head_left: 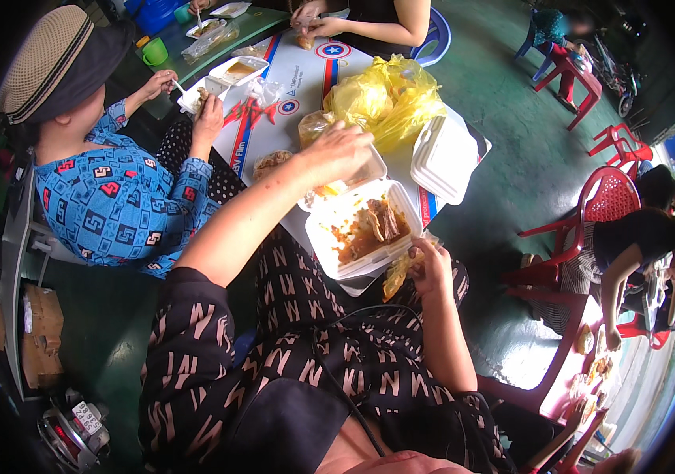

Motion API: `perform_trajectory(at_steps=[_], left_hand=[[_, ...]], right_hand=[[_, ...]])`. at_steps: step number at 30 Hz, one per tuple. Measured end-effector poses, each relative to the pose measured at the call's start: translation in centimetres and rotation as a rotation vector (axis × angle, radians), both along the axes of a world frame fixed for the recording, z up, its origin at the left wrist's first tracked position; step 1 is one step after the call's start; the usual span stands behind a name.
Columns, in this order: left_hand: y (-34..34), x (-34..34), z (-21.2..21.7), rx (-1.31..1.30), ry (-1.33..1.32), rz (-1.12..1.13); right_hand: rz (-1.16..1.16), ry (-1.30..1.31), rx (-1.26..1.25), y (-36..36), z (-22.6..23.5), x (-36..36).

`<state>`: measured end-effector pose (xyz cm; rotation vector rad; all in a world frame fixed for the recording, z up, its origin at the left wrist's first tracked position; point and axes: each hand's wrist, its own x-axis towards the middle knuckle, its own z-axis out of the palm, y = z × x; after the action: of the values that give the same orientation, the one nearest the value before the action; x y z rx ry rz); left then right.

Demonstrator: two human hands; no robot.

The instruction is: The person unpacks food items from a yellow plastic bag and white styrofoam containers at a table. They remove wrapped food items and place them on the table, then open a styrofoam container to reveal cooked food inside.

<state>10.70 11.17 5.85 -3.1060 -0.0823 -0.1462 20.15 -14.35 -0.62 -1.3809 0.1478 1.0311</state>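
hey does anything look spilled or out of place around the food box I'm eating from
Nothing looks spilled. The open foam box overhangs the table edge above your lap, steadied by your left hand; your right hand holds a small plastic bag.

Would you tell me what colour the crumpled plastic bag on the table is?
Yellow; the crumpled plastic bag shows best in the head view.

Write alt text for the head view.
A person's left hand reaches over an open foam food box of sauced food, while the right hand pinches a small yellowish plastic bag at the box's edge. A yellow plastic bag and a closed foam box lie beyond.
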Motion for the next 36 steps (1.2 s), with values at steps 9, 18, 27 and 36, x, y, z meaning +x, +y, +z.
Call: perform_trajectory(at_steps=[9, 18, 27, 36], left_hand=[[-7.0, 0.8, -0.7, -0.093, 0.038, -0.338], [-6.9, 1.8, -0.7, -0.047, 0.218, -0.319], [-6.3, 0.9, 0.7, -0.063, 0.264, -0.25], [-6.8, 0.5, 1.4, -0.116, 0.256, -0.252]], right_hand=[[-0.029, 0.033, 0.008, 0.4, 1.6, 0.2], [-0.036, 0.084, 0.05, 0.5, 1.8, 0.3], [-0.054, 0.126, 0.043, 0.6, 2.3, 0.3], [-0.062, 0.121, 0.068, 0.0, 2.0, 0.2]])
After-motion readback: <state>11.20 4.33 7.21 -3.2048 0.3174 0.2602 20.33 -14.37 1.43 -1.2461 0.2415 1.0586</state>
